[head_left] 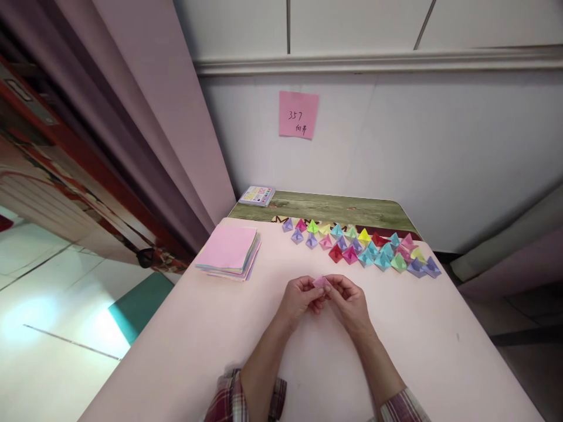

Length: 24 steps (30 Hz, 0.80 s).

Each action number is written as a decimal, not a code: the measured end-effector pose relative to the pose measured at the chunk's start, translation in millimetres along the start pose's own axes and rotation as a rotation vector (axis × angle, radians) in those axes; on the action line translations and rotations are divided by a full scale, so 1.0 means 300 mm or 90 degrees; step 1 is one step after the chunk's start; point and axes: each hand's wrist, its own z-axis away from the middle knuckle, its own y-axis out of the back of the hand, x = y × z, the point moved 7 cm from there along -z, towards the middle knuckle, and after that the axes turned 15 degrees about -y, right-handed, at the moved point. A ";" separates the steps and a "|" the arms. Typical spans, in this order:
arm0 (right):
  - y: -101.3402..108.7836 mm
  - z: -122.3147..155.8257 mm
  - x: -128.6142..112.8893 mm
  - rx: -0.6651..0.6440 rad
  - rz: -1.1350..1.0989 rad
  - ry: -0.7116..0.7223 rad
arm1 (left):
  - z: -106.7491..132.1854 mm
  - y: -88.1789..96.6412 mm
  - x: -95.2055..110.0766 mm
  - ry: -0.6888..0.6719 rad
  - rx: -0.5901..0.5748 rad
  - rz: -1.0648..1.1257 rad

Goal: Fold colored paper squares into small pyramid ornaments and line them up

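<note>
Between my two hands, a small piece of folded pink paper [321, 283] is pinched above the table. My left hand [301, 298] grips its left side, thumb on top and fingers curled behind. On the other side, my right hand [348, 300] pinches the paper with thumb and forefinger. Beyond the hands, folded paper boats [350, 254] in several colours stand in slanting rows toward the right. To the left lies a stack of square coloured paper [229, 248] with a pink sheet on top. My fingers hide part of the folded piece.
The pale pink tabletop [176, 351] fills the foreground, with a green wood-patterned strip [325, 205] at its back. A printed packet [257, 196] lies at the back left corner. A pink note [298, 115] with handwriting sticks to the wall. Curtains [167, 117] hang on the left.
</note>
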 end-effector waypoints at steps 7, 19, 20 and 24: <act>0.024 -0.004 0.007 0.064 0.077 0.008 | 0.008 -0.021 -0.001 0.014 -0.063 0.004; 0.015 0.027 -0.067 0.014 0.192 0.177 | 0.009 -0.018 0.007 0.003 -0.030 0.078; 0.014 0.031 -0.071 0.003 0.196 0.187 | 0.011 -0.018 0.009 0.002 -0.031 0.086; 0.011 0.042 -0.081 -0.040 0.198 0.196 | 0.017 -0.022 0.017 0.001 -0.044 0.104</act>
